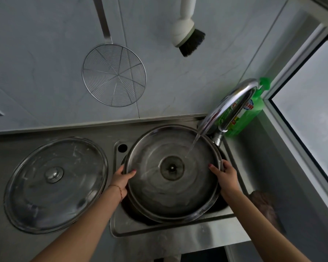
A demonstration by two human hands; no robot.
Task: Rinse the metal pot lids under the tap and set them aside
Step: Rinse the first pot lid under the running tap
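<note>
A big metal lid (pixel 173 173) is held over the sink (pixel 133 226), with its hollow inside turned up. It is gripped at its two sides: the left hand (pixel 121 178) is curled round the left rim with the thumb on the inside, and the right hand (pixel 225 175) is curled round the right rim the same way. Water is poured from the tap (pixel 233 104) onto the lid, just right of its middle. A second lid (pixel 55 184) is laid flat on the counter (pixel 4 148) to the left, knob up. A green soap bottle (pixel 248 112) is seen behind the tap. A wire skimmer (pixel 114 75) and a brush (pixel 187 37) are hung on the wall.
</note>
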